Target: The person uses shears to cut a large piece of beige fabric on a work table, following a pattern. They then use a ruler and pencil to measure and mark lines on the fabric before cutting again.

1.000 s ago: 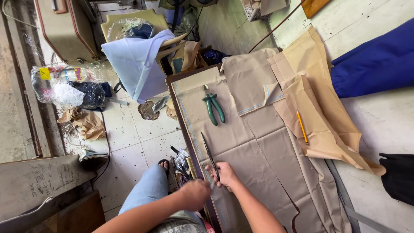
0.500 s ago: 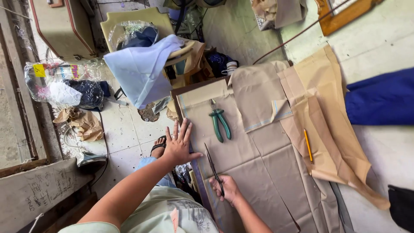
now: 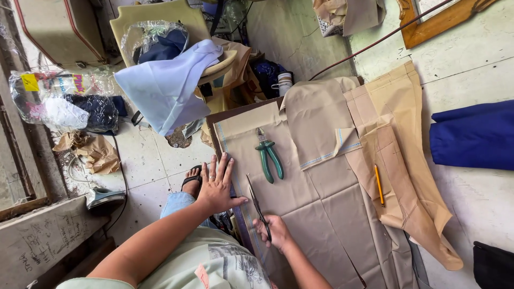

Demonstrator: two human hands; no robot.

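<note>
Gripping long scissors (image 3: 258, 206) low in the frame's centre, the right hand (image 3: 274, 233) is closed round the handles, blades lying over the tan fabric (image 3: 316, 214) that covers the table (blade tips aim toward the upper left). Left hand (image 3: 217, 184) lies flat with fingers spread at the cloth's left edge, just left of the blades, holding nothing. Green-handled pliers (image 3: 269, 158) rest on the cloth above the scissors, a yellow pencil (image 3: 378, 184) lies further right, and blue cloth (image 3: 474, 134) sits at the right edge.
</note>
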